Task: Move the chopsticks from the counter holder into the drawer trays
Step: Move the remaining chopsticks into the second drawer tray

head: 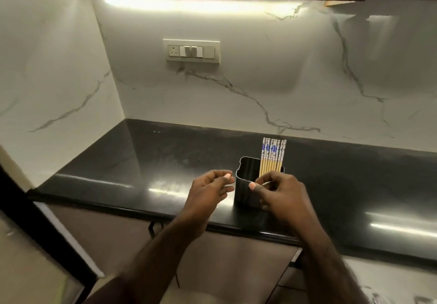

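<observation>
Both hands [246, 190] fwd, fingers curled

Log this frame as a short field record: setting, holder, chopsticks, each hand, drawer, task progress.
setting: black stone counter, marble-look backsplash, switch panel on the wall
holder: dark metal holder, upright near the counter's front edge
chopsticks: bundle of chopsticks with blue-patterned tops, standing in the holder's right side
left hand: left hand beside the holder, fingers loosely curled, holding nothing
right hand: right hand at the holder's rim by the chopsticks; whether it grips them is unclear
drawer: below the counter; not visibly open
task progress: no chopstick out of the holder yet
</observation>
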`<state>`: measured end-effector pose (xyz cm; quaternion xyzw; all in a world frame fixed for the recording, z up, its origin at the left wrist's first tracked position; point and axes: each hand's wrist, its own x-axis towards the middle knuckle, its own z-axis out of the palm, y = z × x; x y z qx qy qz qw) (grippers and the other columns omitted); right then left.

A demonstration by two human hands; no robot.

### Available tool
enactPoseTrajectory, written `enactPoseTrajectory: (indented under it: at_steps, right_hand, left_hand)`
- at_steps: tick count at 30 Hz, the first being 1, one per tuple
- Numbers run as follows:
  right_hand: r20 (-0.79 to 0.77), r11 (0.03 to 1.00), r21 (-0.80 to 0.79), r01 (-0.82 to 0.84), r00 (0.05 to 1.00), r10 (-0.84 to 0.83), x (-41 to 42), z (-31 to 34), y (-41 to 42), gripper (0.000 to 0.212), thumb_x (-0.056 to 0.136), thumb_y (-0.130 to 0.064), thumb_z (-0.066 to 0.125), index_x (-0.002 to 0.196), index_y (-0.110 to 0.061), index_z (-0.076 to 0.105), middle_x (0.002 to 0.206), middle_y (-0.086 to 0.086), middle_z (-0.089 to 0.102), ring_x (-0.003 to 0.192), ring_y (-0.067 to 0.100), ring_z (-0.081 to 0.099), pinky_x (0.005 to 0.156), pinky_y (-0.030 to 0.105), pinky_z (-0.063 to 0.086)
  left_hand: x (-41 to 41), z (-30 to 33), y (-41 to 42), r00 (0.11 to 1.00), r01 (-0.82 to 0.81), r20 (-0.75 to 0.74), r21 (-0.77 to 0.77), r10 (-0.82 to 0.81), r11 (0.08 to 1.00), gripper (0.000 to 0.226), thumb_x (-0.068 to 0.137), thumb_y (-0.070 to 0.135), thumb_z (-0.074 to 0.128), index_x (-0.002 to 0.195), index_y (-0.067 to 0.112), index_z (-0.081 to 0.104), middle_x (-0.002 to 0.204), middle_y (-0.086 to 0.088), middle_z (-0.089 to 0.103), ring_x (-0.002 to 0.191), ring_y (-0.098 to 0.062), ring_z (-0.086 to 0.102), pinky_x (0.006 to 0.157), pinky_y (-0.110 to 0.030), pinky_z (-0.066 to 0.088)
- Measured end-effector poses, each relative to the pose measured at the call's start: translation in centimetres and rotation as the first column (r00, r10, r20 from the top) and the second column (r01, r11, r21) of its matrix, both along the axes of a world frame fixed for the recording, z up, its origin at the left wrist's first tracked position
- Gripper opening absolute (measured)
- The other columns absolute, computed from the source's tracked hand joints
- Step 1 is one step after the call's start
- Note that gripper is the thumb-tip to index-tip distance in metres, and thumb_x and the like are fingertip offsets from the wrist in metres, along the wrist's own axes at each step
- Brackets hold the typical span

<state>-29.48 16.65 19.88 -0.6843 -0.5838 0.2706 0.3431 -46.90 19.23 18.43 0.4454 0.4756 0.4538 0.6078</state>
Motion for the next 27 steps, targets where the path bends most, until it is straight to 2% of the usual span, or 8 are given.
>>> enactPoseTrajectory:
  at_steps: [6, 11, 14, 16, 20, 23, 25, 27]
  right_hand:
    - [0.017, 0.996, -0.023, 0.085, 0.996, -0.085, 2.2, -0.1, 5.9, 0.013, 0.086, -0.038, 0.071, 0.094, -0.03, 0.064, 0.085, -0.008, 0.067, 0.078, 0.006, 0.066, 0.071, 0.027, 0.059]
    - [0.043, 0.982, -0.04, 0.183, 0.982, -0.182, 3.1, -1.1, 9.4, 0.014, 0.085, -0.037, 0.072, 0.096, -0.031, 0.066, 0.089, -0.009, 0.068, 0.081, 0.006, 0.067, 0.074, 0.033, 0.061]
    - [0.059, 0.964, -0.051, 0.263, 0.964, -0.26, 3.3, -1.5, 11.0, 0.01, 0.085, -0.037, 0.072, 0.092, -0.034, 0.066, 0.086, -0.011, 0.068, 0.079, 0.005, 0.067, 0.075, 0.033, 0.061]
    - [0.06, 0.95, -0.064, 0.306, 0.951, -0.302, 3.1, -1.6, 11.8, 0.009, 0.087, -0.035, 0.071, 0.095, -0.032, 0.067, 0.087, -0.012, 0.067, 0.08, 0.003, 0.066, 0.075, 0.03, 0.06]
    - [0.058, 0.922, -0.087, 0.378, 0.926, -0.374, 2.8, -1.7, 13.4, 0.016, 0.089, -0.031, 0.069, 0.105, -0.026, 0.068, 0.094, -0.014, 0.065, 0.079, -0.004, 0.059, 0.061, 0.013, 0.044]
    - [0.05, 0.906, -0.107, 0.411, 0.912, -0.408, 2.8, -2.2, 14.4, 0.016, 0.09, -0.031, 0.068, 0.106, -0.027, 0.067, 0.095, -0.014, 0.064, 0.078, -0.006, 0.058, 0.059, 0.01, 0.039]
    - [0.053, 0.896, -0.125, 0.425, 0.905, -0.422, 2.9, -2.5, 15.0, 0.017, 0.09, -0.03, 0.068, 0.107, -0.028, 0.067, 0.096, -0.015, 0.065, 0.078, -0.007, 0.058, 0.059, 0.009, 0.039]
    - [0.053, 0.893, -0.156, 0.423, 0.906, -0.42, 3.3, -3.1, 15.6, 0.019, 0.09, -0.03, 0.068, 0.109, -0.03, 0.067, 0.099, -0.014, 0.066, 0.079, -0.006, 0.058, 0.059, 0.01, 0.04]
  left_hand:
    - [3.1, -0.3, 7.6, 0.995, 0.095, -0.011, 0.008, -0.095, 0.995, 0.014, 0.094, 0.017, 0.059, 0.104, 0.015, 0.068, 0.105, -0.008, 0.073, 0.101, -0.02, 0.07, 0.087, -0.029, 0.054]
    - [5.6, -0.6, 12.3, 0.98, 0.195, -0.05, 0.039, -0.193, 0.98, 0.013, 0.093, 0.017, 0.06, 0.104, 0.017, 0.067, 0.102, -0.004, 0.074, 0.1, -0.017, 0.069, 0.089, -0.032, 0.054]
    - [6.5, -0.9, 14.6, 0.968, 0.248, -0.046, 0.05, -0.246, 0.967, 0.013, 0.094, 0.015, 0.058, 0.105, 0.017, 0.066, 0.098, 0.0, 0.075, 0.089, -0.009, 0.072, 0.07, -0.02, 0.055]
    - [6.9, -1.1, 16.0, 0.958, 0.286, -0.042, 0.046, -0.284, 0.957, 0.014, 0.094, 0.014, 0.059, 0.106, 0.016, 0.065, 0.096, 0.001, 0.075, 0.085, -0.007, 0.073, 0.065, -0.017, 0.054]
    - [7.9, -1.8, 19.3, 0.942, 0.325, -0.103, 0.063, -0.318, 0.943, 0.022, 0.094, 0.015, 0.06, 0.115, 0.019, 0.061, 0.103, 0.005, 0.073, 0.088, -0.001, 0.07, 0.067, -0.015, 0.052]
    - [9.2, -2.4, 21.4, 0.934, 0.331, -0.167, 0.07, -0.316, 0.941, 0.033, 0.092, 0.014, 0.062, 0.125, 0.018, 0.057, 0.109, 0.007, 0.067, 0.094, 0.0, 0.065, 0.066, -0.013, 0.049]
    - [10.2, -3.0, 22.5, 0.926, 0.344, -0.183, 0.055, -0.329, 0.937, 0.04, 0.091, 0.012, 0.063, 0.13, 0.017, 0.053, 0.113, 0.004, 0.065, 0.099, -0.004, 0.064, 0.076, -0.019, 0.053]
    - [11.3, -3.7, 23.6, 0.918, 0.35, -0.214, 0.037, -0.335, 0.936, 0.047, 0.09, 0.01, 0.064, 0.135, 0.017, 0.05, 0.121, 0.001, 0.063, 0.109, -0.01, 0.062, 0.091, -0.031, 0.055]
